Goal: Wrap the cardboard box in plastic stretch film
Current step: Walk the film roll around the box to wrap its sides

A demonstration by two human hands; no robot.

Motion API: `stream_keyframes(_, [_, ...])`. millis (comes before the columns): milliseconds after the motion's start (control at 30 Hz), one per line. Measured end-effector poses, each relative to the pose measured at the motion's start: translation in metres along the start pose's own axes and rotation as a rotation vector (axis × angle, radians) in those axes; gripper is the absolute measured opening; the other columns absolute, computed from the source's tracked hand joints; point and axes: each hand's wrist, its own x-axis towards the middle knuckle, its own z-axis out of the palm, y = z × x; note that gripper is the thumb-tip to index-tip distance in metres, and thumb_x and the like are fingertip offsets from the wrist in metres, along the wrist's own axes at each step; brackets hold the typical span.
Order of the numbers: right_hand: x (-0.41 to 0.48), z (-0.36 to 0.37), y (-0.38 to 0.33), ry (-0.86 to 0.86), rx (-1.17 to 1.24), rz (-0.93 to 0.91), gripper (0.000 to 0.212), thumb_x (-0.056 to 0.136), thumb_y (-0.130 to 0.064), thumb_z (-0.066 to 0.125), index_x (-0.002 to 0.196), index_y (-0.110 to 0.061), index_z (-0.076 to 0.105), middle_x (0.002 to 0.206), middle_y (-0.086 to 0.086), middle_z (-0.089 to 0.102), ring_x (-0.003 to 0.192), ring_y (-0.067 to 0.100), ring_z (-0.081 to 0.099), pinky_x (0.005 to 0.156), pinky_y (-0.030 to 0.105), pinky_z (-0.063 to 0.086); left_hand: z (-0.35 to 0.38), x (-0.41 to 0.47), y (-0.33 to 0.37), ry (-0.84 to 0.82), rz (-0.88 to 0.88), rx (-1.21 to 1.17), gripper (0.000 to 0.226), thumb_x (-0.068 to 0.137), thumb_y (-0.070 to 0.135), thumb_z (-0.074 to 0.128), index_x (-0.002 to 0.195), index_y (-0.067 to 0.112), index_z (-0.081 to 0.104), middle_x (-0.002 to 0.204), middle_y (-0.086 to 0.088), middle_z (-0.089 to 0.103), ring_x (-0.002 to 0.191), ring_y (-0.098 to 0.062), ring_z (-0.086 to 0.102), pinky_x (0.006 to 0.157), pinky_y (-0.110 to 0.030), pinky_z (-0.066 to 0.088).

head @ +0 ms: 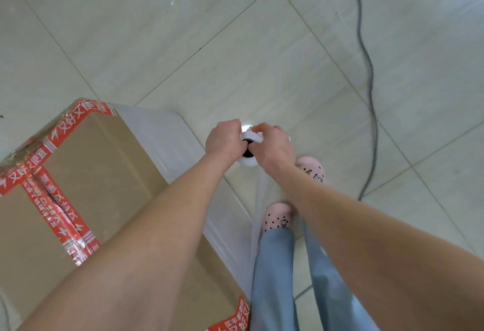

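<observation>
So where this is at: the cardboard box [99, 160] sits on the tiled floor [262, 55] at the left of the view, red printed tape [44, 199] across its top flaps. The roll of stretch film [247, 163] is held upright just off the box's right side, seen end-on, with the dark core hole showing between the hands. The left hand [222, 139] and right hand [273, 144] both have their fingers curled round the top end of the roll, one on each side. It looks like a proper grip, though the fingertips themselves are mostly hidden. The side of the box facing the person has a milky sheen that looks like film on the box [170, 144], and a loose translucent sheet [258, 199] hangs from the roll toward the box's near corner. So I'd say at least one side is covered. The top looks like bare cardboard, and I can't see the far sides at all, so I can't tell how many passes are on. What's left, I'd guess: more laps, then tearing the film off. There's a grey cable [369, 81] on the floor nearby, a possible trip hazard in those pink slippers [279, 216].
</observation>
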Motion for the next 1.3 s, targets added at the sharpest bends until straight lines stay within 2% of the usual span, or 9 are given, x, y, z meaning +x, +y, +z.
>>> stream_keyframes(133, [0.007,-0.005,-0.011,0.02,-0.013,0.012,0.04,0.086,-0.022,0.056,0.125,-0.023,0.048,0.123,0.003,0.048,0.094,0.023,0.055,0.073,0.032,0.042,-0.005,-0.004,-0.005,0.022,-0.219,-0.287,0.018,0.079,0.023,0.06,0.07,0.01,0.05,0.078,-0.009,0.063,0.073,-0.03,0.067,0.064,-0.036,0.055])
stream_keyframes(233, [0.016,-0.002,-0.029,0.007,0.035,0.0,0.038,0.086,-0.023,0.057,0.123,-0.02,0.048,0.121,0.005,0.051,0.102,0.028,0.056,0.079,0.033,0.045,-0.017,-0.003,-0.012,0.062,-0.412,-0.535,0.033,0.08,0.023,0.062,0.058,0.011,0.042,0.06,-0.007,0.056,0.057,-0.03,0.069,0.054,-0.032,0.052])
stream_keyframes(333, [0.025,0.003,-0.047,-0.038,0.053,-0.002,0.032,0.086,-0.02,0.057,0.118,-0.019,0.05,0.117,0.007,0.051,0.1,0.029,0.055,0.077,0.032,0.044,-0.03,0.004,-0.022,0.012,-0.393,-0.382,0.023,0.081,0.025,0.06,0.069,0.009,0.049,0.075,-0.011,0.065,0.063,-0.028,0.067,0.053,-0.027,0.046])
stream_keyframes(467, [0.028,0.009,-0.058,-0.099,0.039,-0.019,0.031,0.086,-0.016,0.057,0.116,-0.018,0.052,0.116,0.007,0.049,0.087,0.025,0.054,0.069,0.03,0.041,-0.036,0.016,-0.025,0.055,-0.082,-0.012,0.033,0.085,0.018,0.058,0.116,0.013,0.05,0.113,-0.007,0.057,0.102,-0.028,0.057,0.072,-0.035,0.044])
stream_keyframes(633, [0.032,0.009,-0.059,-0.132,0.023,-0.063,0.03,0.084,-0.018,0.059,0.113,-0.019,0.055,0.114,0.007,0.054,0.087,0.025,0.058,0.069,0.03,0.044,-0.04,0.025,-0.021,0.088,0.065,0.191,0.022,0.087,0.014,0.052,0.109,0.013,0.054,0.109,-0.007,0.053,0.102,-0.027,0.053,0.073,-0.036,0.044])
stream_keyframes(767, [0.038,0.007,-0.065,-0.168,-0.046,-0.103,0.034,0.083,-0.019,0.059,0.117,-0.021,0.056,0.116,0.004,0.053,0.093,0.023,0.059,0.07,0.029,0.045,-0.043,0.029,-0.027,0.096,0.009,0.132,0.014,0.086,0.014,0.051,0.099,0.011,0.056,0.102,-0.008,0.056,0.094,-0.029,0.056,0.066,-0.034,0.038])
stream_keyframes(900, [0.044,0.009,-0.077,-0.171,-0.115,-0.136,0.038,0.084,-0.019,0.057,0.122,-0.022,0.052,0.118,0.001,0.049,0.1,0.022,0.056,0.071,0.03,0.043,-0.044,0.03,-0.041,0.128,-0.236,-0.113,0.009,0.081,0.018,0.055,0.089,0.014,0.055,0.093,-0.004,0.059,0.083,-0.025,0.055,0.063,-0.03,0.038])
stream_keyframes(1133, [0.051,0.024,-0.111,-0.219,-0.062,-0.146,0.04,0.084,-0.02,0.056,0.124,-0.019,0.048,0.115,0.008,0.055,0.1,0.029,0.058,0.079,0.034,0.048,-0.055,0.031,-0.071,0.165,-0.676,-0.729,0.021,0.076,0.024,0.067,0.082,0.006,0.059,0.082,-0.014,0.069,0.063,-0.026,0.07,0.063,-0.04,0.061])
stream_keyframes(1300, [0.053,0.03,-0.123,-0.214,0.006,-0.087,0.03,0.085,-0.014,0.054,0.115,-0.017,0.052,0.105,0.009,0.059,0.096,0.03,0.06,0.077,0.036,0.052,-0.061,0.035,-0.077,0.07,-0.527,-0.439,0.036,0.083,0.026,0.063,0.11,0.007,0.052,0.106,-0.012,0.063,0.089,-0.031,0.066,0.073,-0.036,0.054])
